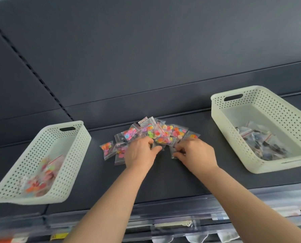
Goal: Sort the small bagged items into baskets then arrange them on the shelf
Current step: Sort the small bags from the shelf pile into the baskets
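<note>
Bags of bright buttons form a pile at the middle of the shelf. It spreads left to right, just beyond both my hands toward the shelf's back edge. My left hand has its fingers curled into the pile, gripping its near side. My right hand pinches a clear bag at the pile's right end; its contents are too blurred to name. The left basket, white and holding colourful bags, sits toward the shelf's left end, nearer my left hand. The right basket, holding dark bags, sits toward the right end, nearer my right hand. I judge each bag must travel sideways, outward from the pile.
</note>
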A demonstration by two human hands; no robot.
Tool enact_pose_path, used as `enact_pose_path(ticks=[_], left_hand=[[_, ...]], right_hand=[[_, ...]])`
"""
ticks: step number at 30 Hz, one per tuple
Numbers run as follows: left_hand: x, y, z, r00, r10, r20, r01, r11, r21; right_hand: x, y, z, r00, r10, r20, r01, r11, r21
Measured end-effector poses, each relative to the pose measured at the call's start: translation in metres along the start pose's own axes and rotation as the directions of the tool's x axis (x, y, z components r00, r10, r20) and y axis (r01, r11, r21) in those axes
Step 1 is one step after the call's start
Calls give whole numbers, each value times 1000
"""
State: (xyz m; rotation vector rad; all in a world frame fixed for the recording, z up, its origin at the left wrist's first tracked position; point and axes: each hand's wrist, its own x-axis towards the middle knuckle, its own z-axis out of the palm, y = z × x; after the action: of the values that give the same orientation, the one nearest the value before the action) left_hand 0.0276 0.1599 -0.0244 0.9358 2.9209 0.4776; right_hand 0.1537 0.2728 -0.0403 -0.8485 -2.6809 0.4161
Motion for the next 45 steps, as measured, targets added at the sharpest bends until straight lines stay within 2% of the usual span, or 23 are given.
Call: enact_pose_path(ticks=[5, 9, 11, 15, 19, 21, 24, 28, 32, 36, 40, 45], left_hand=[[3, 1, 5, 999, 21, -47, -17, 996, 89], [-1, -3, 2, 989, 147, 8, -147, 988, 52], [-4, -1, -2, 977, 213, 16, -213, 976, -36], [-2, 19, -12, 983, 183, 6, -170, 924, -344], [3, 47, -14, 975, 218, 34, -180, 874, -452], [2, 64, -11, 966, 253, 44, -197, 840, -506], [-1, 92, -7, 950, 306, 62, -228, 816, -532], [-6, 138, -3, 935, 354, 22, -274, 760, -589], [-8, 180, -2, 936, 352, 4, -257, 692, -674], [-8, 179, 12, 945, 322, 63, -211, 744, -634], [-4, 134, 18, 976, 212, 50, -149, 816, -558], [7, 60, 12, 999, 34, -13, -36, 972, -234]], right_hand=[[-9, 2, -5, 1000, -14, -2, 14, 1000, -20], [-15, 5, -7, 997, -8, -79, 7, 1000, -7], [-16, 5, -14, 988, -6, -156, 10, 1000, 24], [-14, 15, -46, 933, 45, -356, -21, 997, 71], [-16, 47, -82, 855, 158, -493, -161, 986, 35], [-21, 70, -93, 836, 239, -494, -259, 965, 30], [-34, 100, -99, 850, 347, -397, -396, 917, -45], [-47, 111, -97, 831, 414, -372, -435, 900, 30], [-47, 115, -95, 833, 391, -393, -416, 909, 21], [-48, 113, -98, 859, 324, -396, -370, 928, -44], [-43, 93, -96, 877, 185, -443, -237, 969, -65], [-28, 56, -72, 917, 11, -400, -34, 998, -51]])
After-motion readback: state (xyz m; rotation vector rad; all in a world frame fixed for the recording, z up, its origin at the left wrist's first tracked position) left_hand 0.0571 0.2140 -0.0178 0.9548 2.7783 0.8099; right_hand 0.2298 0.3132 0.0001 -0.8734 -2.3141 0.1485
